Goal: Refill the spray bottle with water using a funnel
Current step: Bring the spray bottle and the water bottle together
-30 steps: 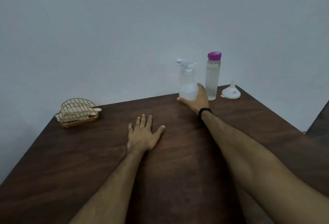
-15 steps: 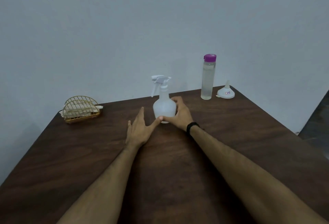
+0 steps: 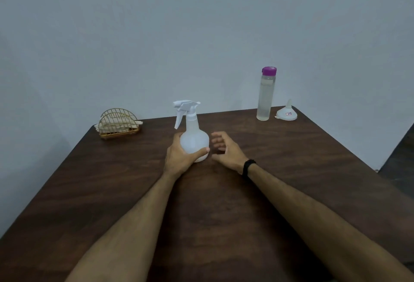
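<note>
Your spray bottle (image 3: 194,140) stands upright mid-worktop (image 3: 291,169), your left hand (image 3: 179,156) wrapped round its base. Your right hand (image 3: 226,149) hovers just beside it, fingers loosely spread, holding nothing. The water bottle (image 3: 265,96) and funnel (image 3: 287,112) sit at the far right corner.

Left hand (image 3: 179,156) grips spray bottle (image 3: 194,140) upright on desk (image 3: 291,169); right hand (image 3: 226,149) just beside, fingers (image 3: 216,135) loosely curled.

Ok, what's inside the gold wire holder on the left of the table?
The gold wire holder holds pale folded napkins or cloth, one end poking out its right side. The wires and the fold hide how many pieces there are.
</note>
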Demonstrator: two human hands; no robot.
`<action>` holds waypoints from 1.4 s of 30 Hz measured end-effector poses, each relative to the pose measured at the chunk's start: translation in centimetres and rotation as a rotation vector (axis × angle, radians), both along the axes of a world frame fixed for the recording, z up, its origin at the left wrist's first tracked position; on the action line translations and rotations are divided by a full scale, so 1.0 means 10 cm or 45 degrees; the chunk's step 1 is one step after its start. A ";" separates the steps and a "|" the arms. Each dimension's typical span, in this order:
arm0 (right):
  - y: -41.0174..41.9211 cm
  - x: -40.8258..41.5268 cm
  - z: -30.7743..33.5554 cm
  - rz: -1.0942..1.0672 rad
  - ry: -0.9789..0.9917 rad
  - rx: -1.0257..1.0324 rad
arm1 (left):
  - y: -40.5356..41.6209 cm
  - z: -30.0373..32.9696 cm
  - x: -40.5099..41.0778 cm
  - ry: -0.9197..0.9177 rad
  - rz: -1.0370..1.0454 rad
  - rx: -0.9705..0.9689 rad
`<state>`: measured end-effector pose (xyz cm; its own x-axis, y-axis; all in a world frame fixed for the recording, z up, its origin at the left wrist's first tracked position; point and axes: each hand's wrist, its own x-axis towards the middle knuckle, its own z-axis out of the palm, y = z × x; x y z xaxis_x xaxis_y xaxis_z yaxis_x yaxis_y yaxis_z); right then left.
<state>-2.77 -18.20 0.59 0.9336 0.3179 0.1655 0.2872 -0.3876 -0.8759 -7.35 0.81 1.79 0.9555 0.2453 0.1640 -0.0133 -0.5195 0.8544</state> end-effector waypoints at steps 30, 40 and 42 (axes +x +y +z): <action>-1.12 1.62 0.12 -0.876 0.022 -0.063 | 0.03 -0.20 0.33 0.084 0.045 0.076; -0.98 0.96 0.03 -0.774 -0.034 -0.013 | 0.02 -0.14 0.22 0.098 0.037 0.120; -0.93 0.78 0.01 -0.741 -0.038 0.009 | 0.02 -0.12 0.20 0.090 0.018 0.119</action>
